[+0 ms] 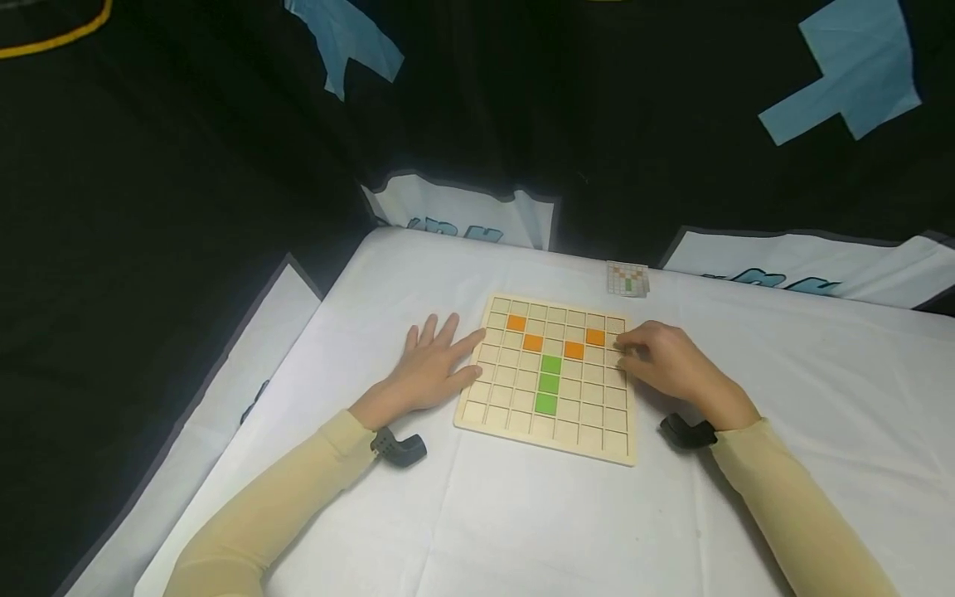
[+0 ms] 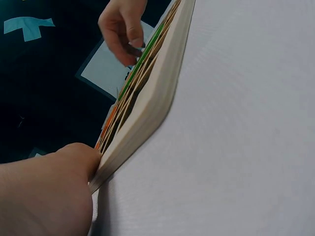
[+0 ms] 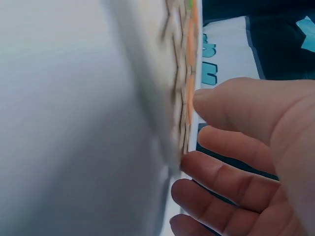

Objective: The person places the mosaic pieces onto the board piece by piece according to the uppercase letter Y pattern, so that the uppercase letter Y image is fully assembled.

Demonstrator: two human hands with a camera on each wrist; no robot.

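Observation:
A square wooden grid board [image 1: 589, 436] lies on the white-covered table. Several orange square tiles [image 1: 533, 342] sit in its upper cells in a V shape, and a column of green tiles [image 1: 548, 384] runs below them. My left hand [image 1: 421, 369] is spread flat, thumb and index finger touching the board's left edge; in the left wrist view the thumb [image 2: 81, 157] meets its corner. At the right edge is my right hand [image 1: 675, 361], fingers loosely bent with fingertips at the rim. The right wrist view shows nothing between the thumb [image 3: 231, 105] and fingers.
Behind the board's far right corner lies a small card [image 1: 627, 279] printed with an orange and green grid pattern. Dark cloth walls [image 1: 522, 108] with light blue patches rise around the table. A black device [image 1: 401, 448] is strapped to each wrist.

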